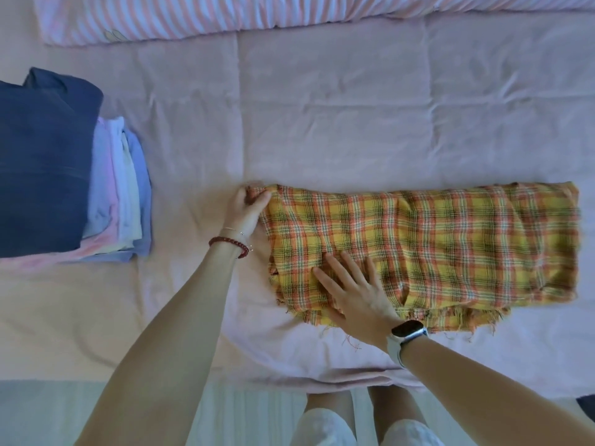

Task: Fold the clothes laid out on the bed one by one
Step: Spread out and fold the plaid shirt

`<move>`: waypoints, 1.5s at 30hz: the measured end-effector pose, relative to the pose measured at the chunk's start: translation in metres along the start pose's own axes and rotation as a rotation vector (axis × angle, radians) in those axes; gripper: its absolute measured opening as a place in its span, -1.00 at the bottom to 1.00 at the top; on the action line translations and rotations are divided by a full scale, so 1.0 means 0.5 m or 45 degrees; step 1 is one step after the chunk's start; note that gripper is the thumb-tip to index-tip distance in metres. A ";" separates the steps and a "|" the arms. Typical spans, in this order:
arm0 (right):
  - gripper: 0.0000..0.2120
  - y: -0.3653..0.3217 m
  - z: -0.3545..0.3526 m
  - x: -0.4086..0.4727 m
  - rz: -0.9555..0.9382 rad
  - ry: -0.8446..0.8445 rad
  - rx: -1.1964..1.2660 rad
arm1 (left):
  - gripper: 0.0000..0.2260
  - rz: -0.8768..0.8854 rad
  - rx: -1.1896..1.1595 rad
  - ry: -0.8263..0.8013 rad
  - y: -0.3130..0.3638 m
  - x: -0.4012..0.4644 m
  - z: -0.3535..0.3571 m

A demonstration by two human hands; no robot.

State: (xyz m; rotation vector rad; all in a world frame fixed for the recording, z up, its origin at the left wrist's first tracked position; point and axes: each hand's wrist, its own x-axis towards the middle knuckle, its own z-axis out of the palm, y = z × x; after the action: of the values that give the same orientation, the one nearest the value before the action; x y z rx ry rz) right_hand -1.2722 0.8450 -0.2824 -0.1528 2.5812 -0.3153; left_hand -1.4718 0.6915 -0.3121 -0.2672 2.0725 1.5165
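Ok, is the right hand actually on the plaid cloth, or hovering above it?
Touching. In the head view the right hand lies flat, fingers spread, pressing the plaid cloth near its frayed near edge, with no gap visible beneath it.

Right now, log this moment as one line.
left hand: grips plaid cloth corner | right hand: flat on cloth | folded stack: beside
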 end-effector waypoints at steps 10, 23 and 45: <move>-0.17 0.002 0.010 0.004 0.037 -0.086 -0.065 | -0.85 -0.044 -0.079 0.580 0.008 -0.020 -0.043; -0.54 0.007 -0.008 0.003 0.014 0.080 0.245 | -0.80 -0.195 0.104 0.201 -0.131 -0.275 0.064; -0.71 0.467 -0.123 -0.210 0.917 0.736 0.633 | -0.56 0.621 1.403 -0.214 0.081 -0.226 0.468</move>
State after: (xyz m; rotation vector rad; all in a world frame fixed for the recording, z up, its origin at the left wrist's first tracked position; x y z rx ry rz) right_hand -1.2256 1.1005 -0.2384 1.1625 2.7681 -0.7829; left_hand -1.3233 0.9042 -0.2675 0.7866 2.5756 0.3754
